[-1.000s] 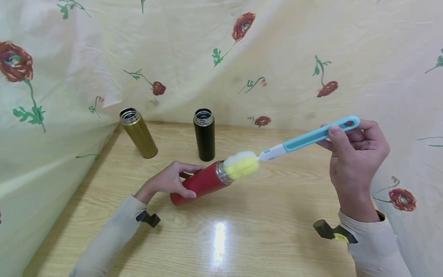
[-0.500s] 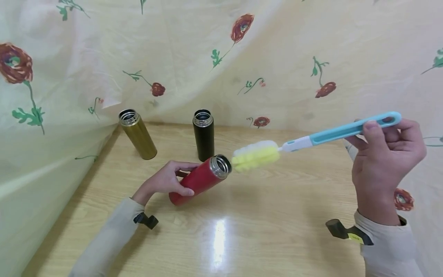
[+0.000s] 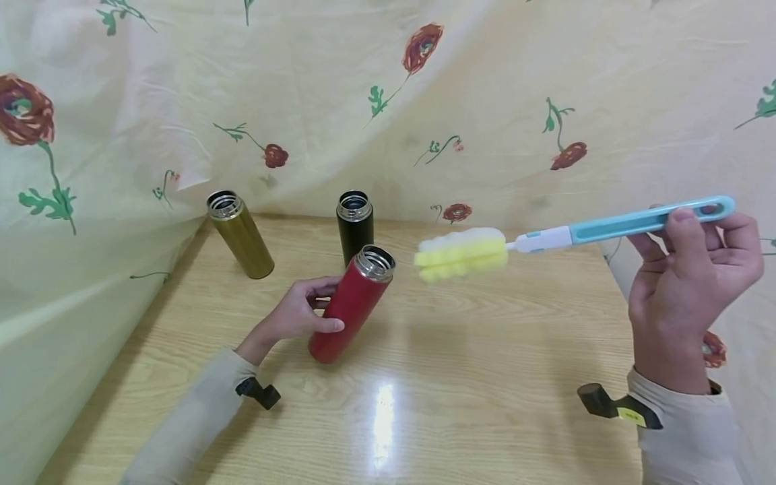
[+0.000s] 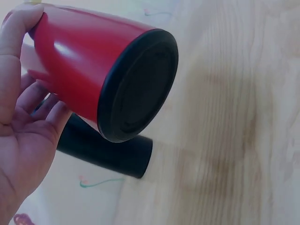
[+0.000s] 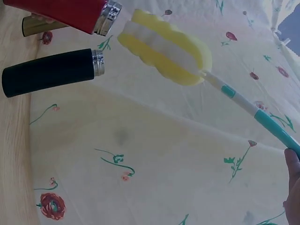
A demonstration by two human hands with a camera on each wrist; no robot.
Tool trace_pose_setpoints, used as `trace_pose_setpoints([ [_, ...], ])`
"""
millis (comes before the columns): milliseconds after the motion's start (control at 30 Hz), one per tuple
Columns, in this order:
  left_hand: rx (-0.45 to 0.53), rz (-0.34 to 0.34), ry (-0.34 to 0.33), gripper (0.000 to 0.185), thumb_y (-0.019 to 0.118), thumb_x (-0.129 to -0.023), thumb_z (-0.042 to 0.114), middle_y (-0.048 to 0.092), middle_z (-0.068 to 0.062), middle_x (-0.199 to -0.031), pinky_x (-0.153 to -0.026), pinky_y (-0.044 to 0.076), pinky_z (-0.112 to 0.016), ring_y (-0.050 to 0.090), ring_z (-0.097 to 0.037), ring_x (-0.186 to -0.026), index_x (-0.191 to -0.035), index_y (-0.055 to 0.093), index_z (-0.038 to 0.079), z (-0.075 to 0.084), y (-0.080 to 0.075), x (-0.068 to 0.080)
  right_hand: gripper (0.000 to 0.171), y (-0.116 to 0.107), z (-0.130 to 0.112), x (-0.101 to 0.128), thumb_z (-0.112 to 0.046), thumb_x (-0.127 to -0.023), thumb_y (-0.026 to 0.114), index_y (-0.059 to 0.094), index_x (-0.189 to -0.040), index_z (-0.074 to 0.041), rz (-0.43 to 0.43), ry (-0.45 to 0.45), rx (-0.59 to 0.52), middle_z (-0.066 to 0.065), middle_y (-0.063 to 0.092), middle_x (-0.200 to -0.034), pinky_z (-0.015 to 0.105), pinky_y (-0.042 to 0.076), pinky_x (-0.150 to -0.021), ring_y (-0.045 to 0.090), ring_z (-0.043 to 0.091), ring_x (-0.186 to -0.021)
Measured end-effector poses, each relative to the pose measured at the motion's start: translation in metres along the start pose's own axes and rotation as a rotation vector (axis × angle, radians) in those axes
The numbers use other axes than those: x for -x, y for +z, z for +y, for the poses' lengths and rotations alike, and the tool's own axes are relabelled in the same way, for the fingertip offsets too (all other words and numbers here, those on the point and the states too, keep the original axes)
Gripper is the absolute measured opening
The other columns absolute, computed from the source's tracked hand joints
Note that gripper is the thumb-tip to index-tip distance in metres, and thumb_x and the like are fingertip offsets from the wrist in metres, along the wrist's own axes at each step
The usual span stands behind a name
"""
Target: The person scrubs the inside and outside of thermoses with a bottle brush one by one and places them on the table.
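My left hand (image 3: 309, 310) grips a red vacuum flask (image 3: 354, 303) round its lower body, lidless and tilted with its steel mouth up and to the right. Its black base (image 4: 139, 86) faces the left wrist camera. My right hand (image 3: 694, 283) pinches the blue handle of a bottle brush (image 3: 642, 222) near its end. The yellow and white sponge head (image 3: 463, 254) points left, just right of the flask's mouth and apart from it. In the right wrist view, the sponge head (image 5: 164, 47) shows whole, while little of my right hand is visible.
Behind the red flask stands a black flask (image 3: 356, 232), partly covered by it. A gold flask (image 3: 242, 236) stands farther left. Both are lidless and upright on the wooden table (image 3: 485, 377). Flowered cloth (image 3: 339, 87) hangs behind and at the sides.
My right hand has moved right, drawing the brush head out of the red flask's mouth and away from it. My left hand has tipped the flask more upright.
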State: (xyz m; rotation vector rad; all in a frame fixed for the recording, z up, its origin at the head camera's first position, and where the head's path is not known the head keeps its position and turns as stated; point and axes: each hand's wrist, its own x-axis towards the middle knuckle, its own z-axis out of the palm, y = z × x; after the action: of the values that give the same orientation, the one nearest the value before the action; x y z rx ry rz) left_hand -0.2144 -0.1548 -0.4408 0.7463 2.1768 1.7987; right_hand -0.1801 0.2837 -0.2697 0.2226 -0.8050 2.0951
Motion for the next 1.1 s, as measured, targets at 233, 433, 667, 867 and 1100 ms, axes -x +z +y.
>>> trace_pose_setpoints([
  [233, 0.055, 0.012, 0.018, 0.066, 0.083, -0.079, 0.003, 0.068, -0.027, -0.124, -0.093, 0.059, -0.040, 0.071, -0.014, -0.106, -0.138, 0.055, -0.010, -0.004, 0.008, -0.003, 0.020, -0.003, 0.004, 0.001, 0.023, -0.084, 0.064, 0.047, -0.094, 0.018, -0.010, 0.024, -0.023, 0.023, 0.057, -0.072, 0.041, 0.061, -0.056, 0.070, 0.032, -0.060],
  [433, 0.117, 0.022, 0.028, 0.072, 0.087, -0.080, 0.015, 0.067, -0.029, -0.125, -0.090, 0.060, -0.034, 0.072, -0.015, -0.105, -0.138, 0.053, -0.010, -0.006, 0.014, -0.005, 0.019, -0.003, 0.007, 0.004, 0.022, -0.085, 0.064, 0.048, -0.094, 0.018, -0.016, 0.062, -0.022, 0.023, 0.058, -0.074, 0.040, 0.062, -0.058, 0.071, 0.032, -0.062],
  [667, 0.139, 0.050, 0.006, 0.071, 0.086, -0.081, 0.017, 0.068, -0.027, -0.123, -0.088, 0.061, -0.038, 0.071, -0.020, -0.106, -0.137, 0.053, -0.010, -0.004, 0.017, -0.005, 0.013, -0.001, 0.011, 0.007, 0.022, -0.088, 0.061, 0.051, -0.096, 0.018, 0.004, 0.092, -0.041, 0.023, 0.059, -0.075, 0.040, 0.062, -0.060, 0.070, 0.032, -0.061],
  [867, 0.195, 0.058, 0.003, 0.069, 0.085, -0.082, 0.021, 0.071, -0.020, -0.117, -0.085, 0.062, -0.036, 0.072, -0.019, -0.100, -0.135, 0.054, -0.008, -0.002, 0.020, -0.007, 0.012, 0.000, 0.015, 0.009, 0.021, -0.089, 0.059, 0.052, -0.098, 0.018, 0.006, 0.109, -0.043, 0.024, 0.061, -0.078, 0.040, 0.061, -0.062, 0.071, 0.031, -0.062],
  [1100, 0.274, 0.053, 0.023, 0.068, 0.083, -0.083, 0.018, 0.075, -0.006, -0.110, -0.082, 0.062, -0.034, 0.073, -0.018, -0.094, -0.135, 0.052, -0.011, 0.000, 0.024, -0.008, 0.014, 0.003, 0.023, 0.013, 0.019, -0.090, 0.062, 0.053, -0.100, 0.016, 0.023, 0.160, -0.061, 0.023, 0.061, -0.080, 0.039, 0.061, -0.063, 0.071, 0.031, -0.065],
])
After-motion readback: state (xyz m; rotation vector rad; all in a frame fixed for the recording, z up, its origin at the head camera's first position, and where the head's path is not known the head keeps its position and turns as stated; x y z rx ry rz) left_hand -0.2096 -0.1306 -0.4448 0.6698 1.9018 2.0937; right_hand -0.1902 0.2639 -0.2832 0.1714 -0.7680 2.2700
